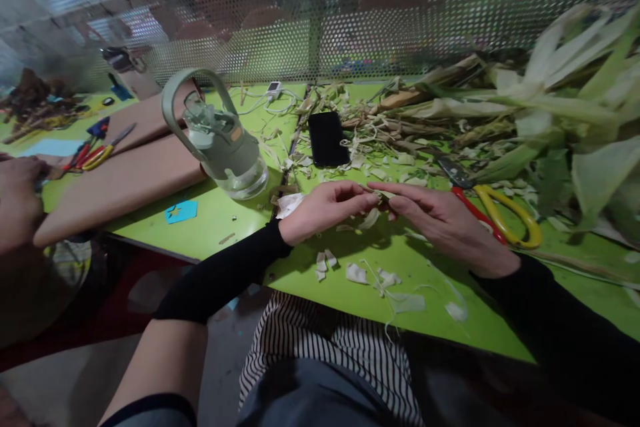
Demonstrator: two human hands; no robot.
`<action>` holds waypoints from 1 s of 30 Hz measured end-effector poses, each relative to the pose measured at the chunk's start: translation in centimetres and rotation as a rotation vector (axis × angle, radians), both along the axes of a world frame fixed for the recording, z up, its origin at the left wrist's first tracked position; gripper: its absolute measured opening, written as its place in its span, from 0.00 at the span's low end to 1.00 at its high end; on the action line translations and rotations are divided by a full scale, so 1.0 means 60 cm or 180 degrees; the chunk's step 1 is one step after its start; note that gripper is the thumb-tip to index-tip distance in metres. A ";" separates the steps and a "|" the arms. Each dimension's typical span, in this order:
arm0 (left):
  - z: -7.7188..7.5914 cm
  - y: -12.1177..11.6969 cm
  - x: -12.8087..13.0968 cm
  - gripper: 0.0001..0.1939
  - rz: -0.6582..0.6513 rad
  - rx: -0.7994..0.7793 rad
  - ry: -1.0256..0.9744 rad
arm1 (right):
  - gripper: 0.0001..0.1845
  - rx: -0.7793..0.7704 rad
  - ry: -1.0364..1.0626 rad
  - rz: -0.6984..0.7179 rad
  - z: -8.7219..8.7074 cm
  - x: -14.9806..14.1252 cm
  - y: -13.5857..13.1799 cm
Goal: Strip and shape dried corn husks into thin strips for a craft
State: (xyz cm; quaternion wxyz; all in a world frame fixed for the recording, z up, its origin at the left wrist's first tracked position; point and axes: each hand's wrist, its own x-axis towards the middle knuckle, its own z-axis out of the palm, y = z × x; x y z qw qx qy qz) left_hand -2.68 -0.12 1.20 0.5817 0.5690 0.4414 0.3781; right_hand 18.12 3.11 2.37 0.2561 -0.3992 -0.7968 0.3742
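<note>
My left hand and my right hand meet fingertip to fingertip just above the green table. Between their thumbs and fingers is a small pale green strip of corn husk, partly hidden by the fingertips. Both hands are closed in a pinch on it. Cut husk scraps and thin white thread lie on the table below them. Scissors with one red and one yellow handle rest beside my right hand. A black phone lies flat beyond my hands.
A green water bottle stands to the left, near folded brown material with more scissors. Corn husks are heaped at the right. A perforated metal screen runs along the back. Another person's hand is at far left.
</note>
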 end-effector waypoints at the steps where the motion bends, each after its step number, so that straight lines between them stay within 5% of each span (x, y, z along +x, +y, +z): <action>1: -0.003 0.001 0.001 0.16 -0.0001 0.0020 0.0009 | 0.26 -0.0008 0.0019 -0.0012 0.000 0.000 0.000; 6: -0.013 0.002 0.005 0.07 0.0296 0.0403 0.0270 | 0.26 -0.0054 0.0197 -0.0177 0.000 -0.006 0.000; 11: -0.009 0.000 0.003 0.16 0.0148 0.0464 -0.0011 | 0.19 0.0537 0.0247 -0.0201 0.001 -0.003 -0.006; 15: -0.013 0.008 -0.004 0.14 0.0262 0.0850 0.0141 | 0.26 0.0500 0.0378 -0.0052 0.003 0.008 -0.002; 18: -0.013 0.013 -0.010 0.10 0.0519 0.1336 0.0599 | 0.27 0.0269 0.0705 -0.0585 0.007 0.014 0.008; 23: -0.005 0.016 -0.023 0.08 0.0677 0.1959 0.1437 | 0.12 0.0464 0.0649 -0.1382 0.024 0.037 0.032; 30: -0.008 0.032 -0.046 0.08 0.0449 0.1880 0.2650 | 0.03 0.0949 0.0547 -0.2149 0.030 0.104 0.065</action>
